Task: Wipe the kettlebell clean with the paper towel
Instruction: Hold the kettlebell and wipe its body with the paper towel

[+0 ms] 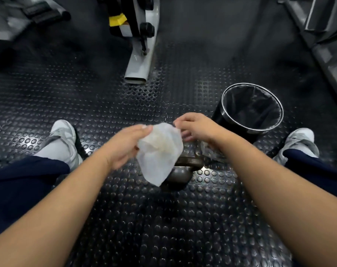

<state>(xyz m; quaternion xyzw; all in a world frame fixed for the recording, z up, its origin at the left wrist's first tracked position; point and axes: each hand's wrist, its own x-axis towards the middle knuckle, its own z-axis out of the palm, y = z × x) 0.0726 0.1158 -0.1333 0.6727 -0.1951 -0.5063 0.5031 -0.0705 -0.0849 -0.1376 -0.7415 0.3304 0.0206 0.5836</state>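
While the fingers (142, 129) of the left hand (123, 147) are lying pressed together and are pinching, against the thumb, the left edge of the paper towel (160, 155), the thumb and forefinger of the right hand (199, 128) are closing on the towel's upper right corner, and the remaining right fingers (187, 136) are curling loosely beneath it; motion blur is softening both grips. Hanging between the two hands as a crumpled white sheet, the towel is showing a faint yellowish stain near its middle, and its lower point is drooping over the kettlebell (183, 171). Resting on the studded rubber floor (163, 228) directly below the hands, the dark metal kettlebell is partly showing its handle and rounded body, and the towel is hiding the remainder. Both bare forearms are reaching in from the lower corners of the view. Flanking the kettlebell, a pale shoe (64, 139) is standing to the left and another (298, 143) to the right, each below a dark trouser leg. Just beyond the right hand, a black bin (231, 124) with a metal rim and a dark liner is standing upright. Farther back, the grey foot of an exercise machine (139, 62) is resting on the floor.
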